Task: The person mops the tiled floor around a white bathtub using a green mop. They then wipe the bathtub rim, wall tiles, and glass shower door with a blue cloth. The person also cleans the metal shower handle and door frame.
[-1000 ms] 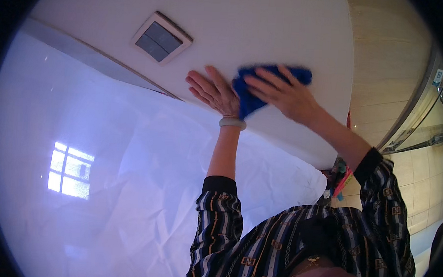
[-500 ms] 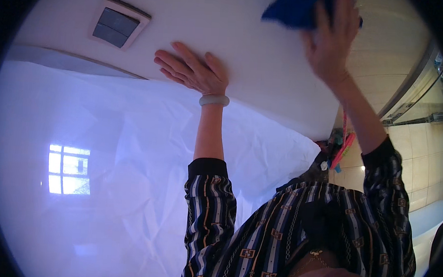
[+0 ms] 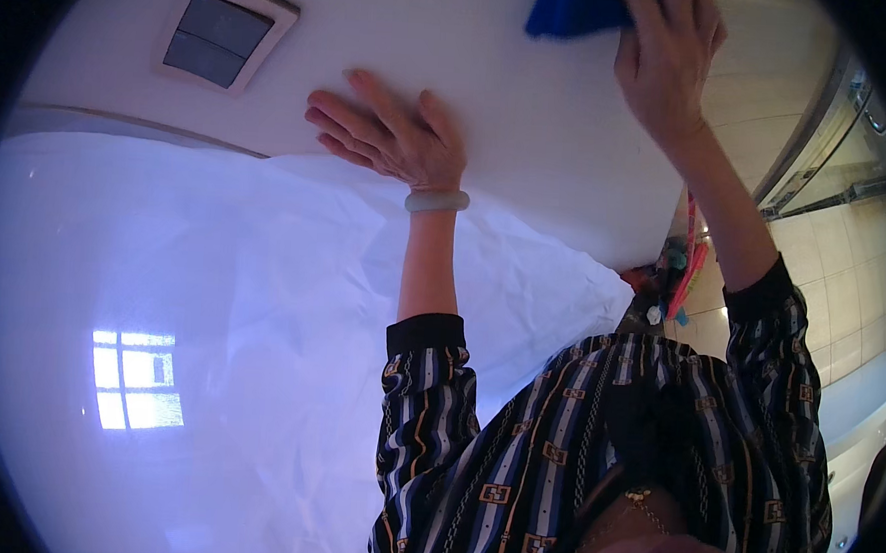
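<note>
right hand [image 3: 666,68] at a blue cloth [image 3: 575,11], left hand [image 3: 400,144] spread at a white wall [image 3: 541,131]

the blue cloth is at the top edge of the view, partly cut off, against the white wall near its right-hand border. the right hand is over the cloth's right part, fingers fairly straight and a little apart; their tips run up to the edge of the view, so i cannot tell whether they grip the cloth or only press it.

the left hand is open and holds nothing, its fingers fanned toward the upper left and its palm turned to the wall. a pale bangle [image 3: 437,201] circles its wrist. up and to the left of it, well apart from the cloth, is a light switch [image 3: 218,39] with grey rockers in a pale frame.

below the left hand spreads creased white sheeting [image 3: 302,299], with a bright window-shaped patch [image 3: 137,381] at the left. the person wears a striped, patterned top [image 3: 554,453]. at the right, a pink item [image 3: 690,279] is near pale tiles [image 3: 838,287].
</note>
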A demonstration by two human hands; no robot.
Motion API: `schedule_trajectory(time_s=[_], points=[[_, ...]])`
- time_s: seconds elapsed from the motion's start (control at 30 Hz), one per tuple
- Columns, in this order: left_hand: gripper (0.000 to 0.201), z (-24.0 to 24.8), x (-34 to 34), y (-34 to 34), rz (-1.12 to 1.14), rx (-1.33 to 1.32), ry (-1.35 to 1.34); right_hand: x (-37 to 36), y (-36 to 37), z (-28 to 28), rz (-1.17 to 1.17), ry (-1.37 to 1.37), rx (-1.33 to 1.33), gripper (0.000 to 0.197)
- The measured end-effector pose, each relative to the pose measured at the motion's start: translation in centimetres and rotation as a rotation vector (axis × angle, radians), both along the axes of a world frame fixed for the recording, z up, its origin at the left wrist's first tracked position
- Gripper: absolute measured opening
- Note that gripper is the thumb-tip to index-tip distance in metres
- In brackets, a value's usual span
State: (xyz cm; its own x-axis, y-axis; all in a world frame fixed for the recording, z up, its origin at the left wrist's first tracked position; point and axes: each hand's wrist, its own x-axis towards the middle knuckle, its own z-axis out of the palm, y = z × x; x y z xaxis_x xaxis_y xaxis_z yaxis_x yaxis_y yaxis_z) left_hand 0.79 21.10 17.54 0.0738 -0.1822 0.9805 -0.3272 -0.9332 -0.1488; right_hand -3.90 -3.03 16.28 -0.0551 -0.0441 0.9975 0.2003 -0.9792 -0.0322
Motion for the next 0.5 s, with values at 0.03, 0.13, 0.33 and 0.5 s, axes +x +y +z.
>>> schedule_trajectory(time_s=[0.03, 0.13, 0.33, 0.5], points=[[0.065, 0.3, 0.0, -0.8, -0.015, -0.003, 0.002, 0.1, -0.6, 1.1, -0.014, -0.041, 0.033, 0.060], [0.063, 0.4, -0.5, -3.2, -0.094, 0.008, 0.016, -0.1, 0.8, 1.9, 0.049, 0.091, 0.232, 0.058], [0.049, -7.0, -0.9, -1.3, -0.006, 0.252, 0.132, -2.4, 7.1, -10.2, 0.254, 0.571, -0.146, 0.044], [0.046, -12.4, -3.9, 1.5, -0.020, 0.388, 0.348, -2.0, 2.9, -12.0, 0.160, 0.502, -0.053, 0.054]])
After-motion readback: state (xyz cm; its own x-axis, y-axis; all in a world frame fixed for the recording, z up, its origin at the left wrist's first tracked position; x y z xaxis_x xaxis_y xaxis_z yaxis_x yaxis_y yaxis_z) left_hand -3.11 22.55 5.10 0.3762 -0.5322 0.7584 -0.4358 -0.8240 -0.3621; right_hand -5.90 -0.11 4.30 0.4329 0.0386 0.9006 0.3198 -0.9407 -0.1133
